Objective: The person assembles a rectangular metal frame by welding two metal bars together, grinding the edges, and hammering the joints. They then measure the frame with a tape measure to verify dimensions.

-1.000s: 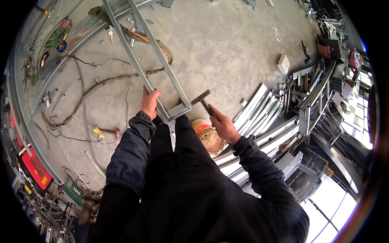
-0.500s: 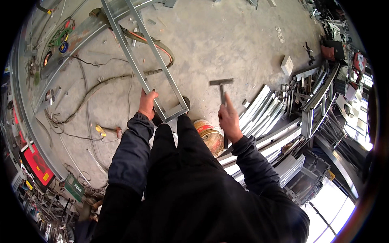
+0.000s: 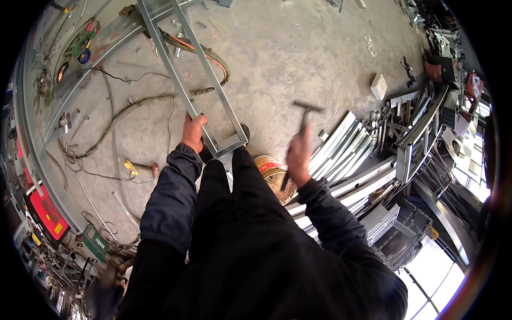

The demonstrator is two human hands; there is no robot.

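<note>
My left hand (image 3: 193,132) is closed round the left rail of a long metal frame (image 3: 225,111), close to its near end. The frame is made of grey square tubing and runs away from me toward the upper left. In my right hand (image 3: 299,158) is a hammer (image 3: 306,114), held by its handle and slightly blurred. The slim head points away from me, and the handle's end sticks out below my fist. The hammer is in the air to the right of the frame, apart from it.
A dirty round bucket (image 3: 273,176) stands by my right leg. Metal tubes (image 3: 346,146) lie stacked at the right. Cables and a hose (image 3: 128,113) cross the floor at the left, near a yellow-handled tool (image 3: 131,168). A white block (image 3: 378,86) lies farther off.
The hammer has shifted right and tilted, its handle end swinging left. My right hand has turned with it. My left hand still grips the frame in nearly the same place.
</note>
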